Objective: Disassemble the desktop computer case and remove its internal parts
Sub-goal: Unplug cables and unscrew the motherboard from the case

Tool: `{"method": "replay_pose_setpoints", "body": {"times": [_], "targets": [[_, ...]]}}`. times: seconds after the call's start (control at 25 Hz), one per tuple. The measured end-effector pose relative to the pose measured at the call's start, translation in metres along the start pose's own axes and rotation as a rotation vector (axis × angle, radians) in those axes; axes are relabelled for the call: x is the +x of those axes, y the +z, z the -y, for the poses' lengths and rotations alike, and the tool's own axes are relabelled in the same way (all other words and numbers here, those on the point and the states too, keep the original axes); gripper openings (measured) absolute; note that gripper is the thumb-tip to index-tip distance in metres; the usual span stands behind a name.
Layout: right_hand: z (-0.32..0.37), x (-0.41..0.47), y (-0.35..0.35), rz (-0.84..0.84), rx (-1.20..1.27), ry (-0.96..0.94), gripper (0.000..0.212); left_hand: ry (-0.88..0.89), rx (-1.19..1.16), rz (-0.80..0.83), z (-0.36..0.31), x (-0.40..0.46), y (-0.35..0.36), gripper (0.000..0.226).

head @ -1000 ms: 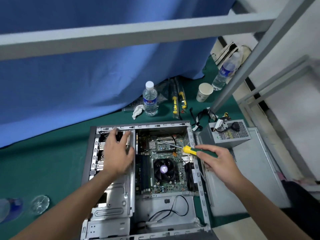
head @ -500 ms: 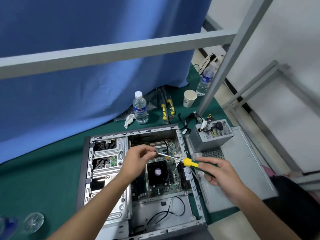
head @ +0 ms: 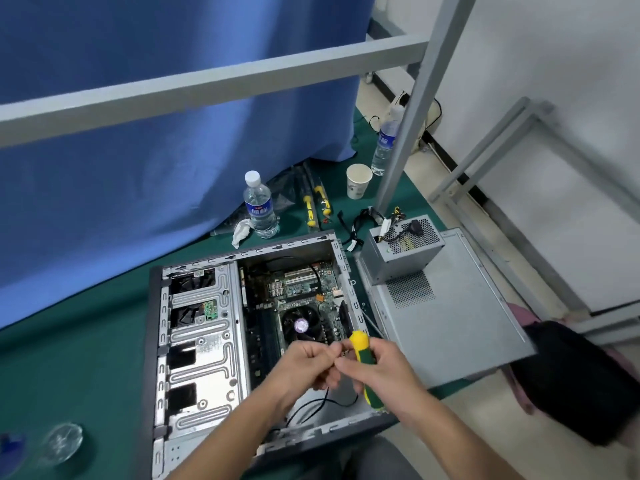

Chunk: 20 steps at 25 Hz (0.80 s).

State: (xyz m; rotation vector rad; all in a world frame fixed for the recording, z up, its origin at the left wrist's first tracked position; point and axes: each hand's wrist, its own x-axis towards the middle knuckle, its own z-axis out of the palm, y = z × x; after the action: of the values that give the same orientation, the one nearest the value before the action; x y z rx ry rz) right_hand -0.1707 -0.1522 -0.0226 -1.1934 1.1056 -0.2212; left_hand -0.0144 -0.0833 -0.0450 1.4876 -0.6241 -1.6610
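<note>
a: why are both hands meeting in the lower middle of the frame, above the open computer case (head: 194,341)?

b: my guess is the left hand (head: 304,365) is taking something tiny, perhaps a screw, off the screwdriver (head: 363,367). its fingers are curling inward with the fingertips pinching together right beside the tool, but whatever sits between them is too small to make out.

a: and the right hand (head: 377,375)?

b: it is wrapping around the green and yellow handle, holding the screwdriver nearly upright with the yellow end pointing up. the metal shaft is not clearly showing.

a: where is the case lying relative to them?

b: it is lying on its side on the green cloth, filling the lower middle of the frame, directly under and beyond the hands. the fan (head: 301,325) on the circuit board is sitting just above the knuckles in the frame.

a: why is the grey box with the wires (head: 398,254) sitting out to the right?

b: it looks like the power unit, already out and resting on the flat grey side panel (head: 450,323), clear of the work. spare screwdrivers (head: 317,206) and a water bottle (head: 259,206) are waiting at the upper middle, by the blue curtain.
</note>
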Motion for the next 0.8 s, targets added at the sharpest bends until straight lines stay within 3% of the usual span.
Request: {"method": "replay_pose_setpoints", "body": {"times": [0.24,0.28,0.36,0.44,0.48,0.56,0.8], "targets": [[-0.027,-0.009,-0.009,-0.062,-0.089,-0.097,0.006,-0.048,-0.067,-0.079,0.016,-0.003,0.021,0.047],[-0.031,-0.01,-0.015,-0.103,-0.095,-0.092,0.002,-0.037,0.037,-0.105,0.018,-0.004,0.023,0.054],[-0.04,-0.012,-0.033,-0.239,-0.074,-0.053,0.009,0.039,0.48,-0.226,0.025,-0.008,0.014,0.051],[-0.052,-0.012,-0.06,-0.366,-0.081,-0.013,0.016,0.163,0.965,-0.501,0.032,-0.012,-0.012,0.037],[-0.058,-0.009,-0.071,-0.395,-0.111,0.008,0.017,0.203,1.09,-0.65,0.037,-0.013,-0.031,0.037],[-0.072,-0.002,-0.084,-0.407,-0.19,0.046,0.016,0.168,1.16,-0.815,0.048,-0.015,-0.068,0.049],[-0.118,0.043,-0.074,-0.397,-0.471,0.138,0.009,0.101,1.287,-0.838,0.077,-0.007,-0.096,0.065]]}}
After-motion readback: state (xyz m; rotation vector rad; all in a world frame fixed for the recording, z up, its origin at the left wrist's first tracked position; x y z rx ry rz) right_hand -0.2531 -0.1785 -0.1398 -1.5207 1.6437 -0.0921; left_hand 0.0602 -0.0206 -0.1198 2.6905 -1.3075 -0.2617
